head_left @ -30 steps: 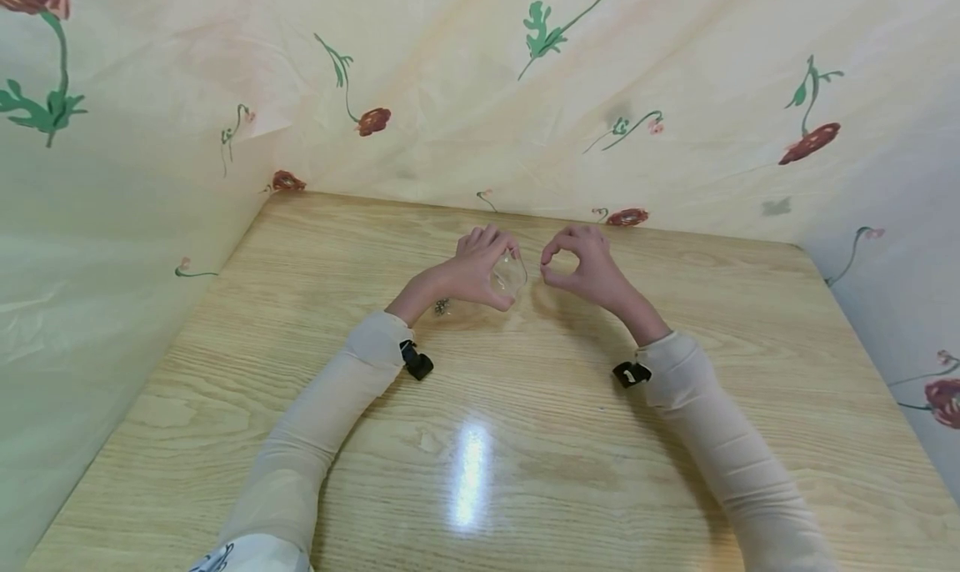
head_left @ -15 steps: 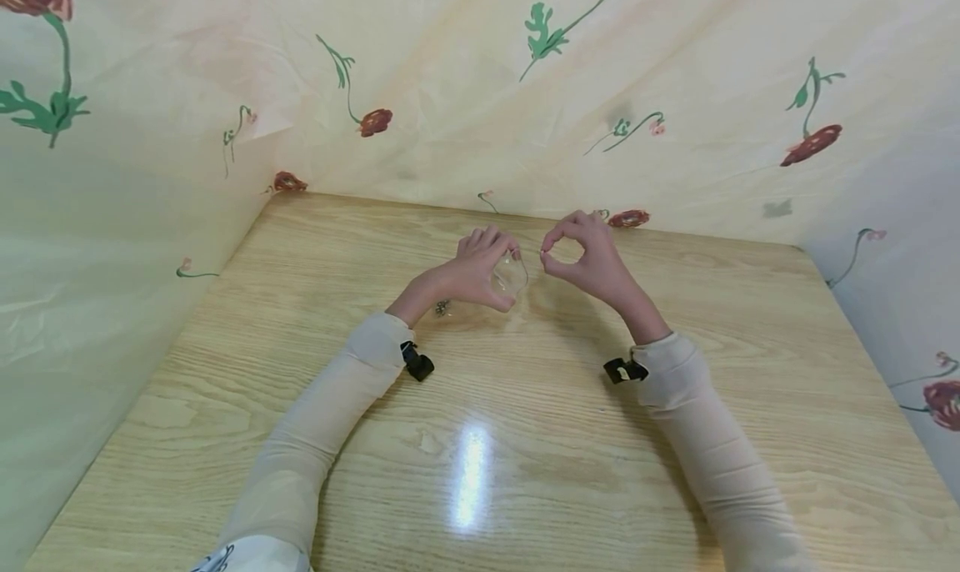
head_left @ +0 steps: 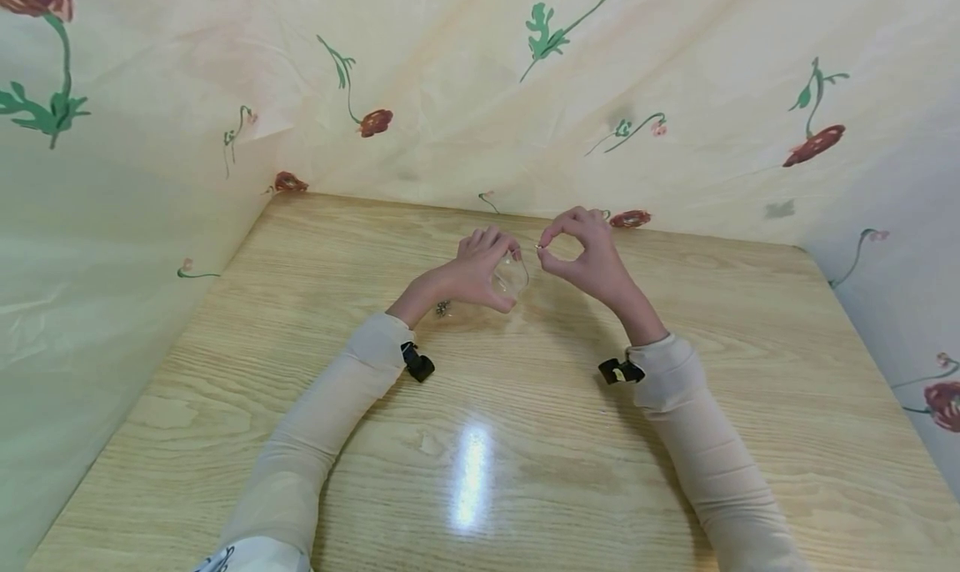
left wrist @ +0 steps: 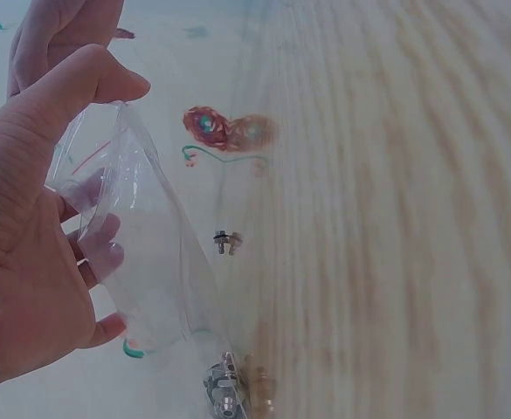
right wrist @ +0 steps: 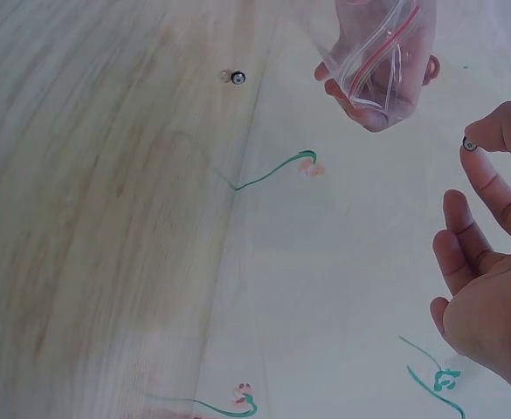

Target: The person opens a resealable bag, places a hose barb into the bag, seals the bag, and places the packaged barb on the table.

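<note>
My left hand (head_left: 472,272) grips a clear zip bag (left wrist: 150,262), thumb and fingers spread along its mouth. Several metal screws (left wrist: 224,391) lie at the bottom of the bag. To the right of the bag's mouth, my right hand (head_left: 588,259) pinches one small screw (right wrist: 470,143) between thumb and index finger, apart from the bag. A loose screw (left wrist: 223,242) with a dark washer stands on the table beside the bag; the right wrist view also shows this loose screw (right wrist: 238,77) with its reflection.
The wood-grain table (head_left: 525,472) is glossy and reflects a bright light. A flower-patterned plastic sheet (head_left: 450,80) hangs along the table's back and sides. Each wrist wears a black strapped camera, such as the right wrist camera (head_left: 621,372).
My right hand has risen a little and shifted slightly left, and the screw between its fingertips has come into sight. The left hand and the zip bag have stayed almost still.
</note>
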Motion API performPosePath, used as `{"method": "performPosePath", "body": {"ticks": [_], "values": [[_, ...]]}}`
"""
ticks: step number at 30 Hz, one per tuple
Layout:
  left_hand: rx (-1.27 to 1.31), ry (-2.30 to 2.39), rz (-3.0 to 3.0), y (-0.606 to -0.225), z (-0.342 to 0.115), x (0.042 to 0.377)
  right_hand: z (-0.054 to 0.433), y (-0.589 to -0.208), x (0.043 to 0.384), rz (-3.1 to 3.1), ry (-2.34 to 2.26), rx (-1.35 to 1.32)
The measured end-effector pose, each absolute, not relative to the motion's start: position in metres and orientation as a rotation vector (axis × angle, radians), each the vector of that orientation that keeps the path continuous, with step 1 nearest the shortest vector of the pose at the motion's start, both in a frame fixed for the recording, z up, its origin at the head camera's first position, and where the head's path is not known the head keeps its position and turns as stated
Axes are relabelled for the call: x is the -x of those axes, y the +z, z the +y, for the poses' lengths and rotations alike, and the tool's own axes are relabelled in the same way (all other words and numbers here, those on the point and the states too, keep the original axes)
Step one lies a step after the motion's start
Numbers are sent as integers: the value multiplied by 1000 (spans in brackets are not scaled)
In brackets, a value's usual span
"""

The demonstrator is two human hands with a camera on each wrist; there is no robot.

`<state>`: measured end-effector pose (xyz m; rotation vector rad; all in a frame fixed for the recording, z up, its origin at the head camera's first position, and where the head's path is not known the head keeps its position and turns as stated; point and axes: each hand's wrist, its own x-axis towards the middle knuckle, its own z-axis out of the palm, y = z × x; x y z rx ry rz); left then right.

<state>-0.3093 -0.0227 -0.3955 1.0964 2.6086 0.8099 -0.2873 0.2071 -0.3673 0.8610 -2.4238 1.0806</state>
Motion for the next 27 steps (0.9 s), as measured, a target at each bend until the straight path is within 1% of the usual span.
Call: {"method": "performPosePath", "body": {"ticks": [27], "values": [[-1115,808,2625,-398,-21,311,196,-376,282,-2456,1118,-908]]}}
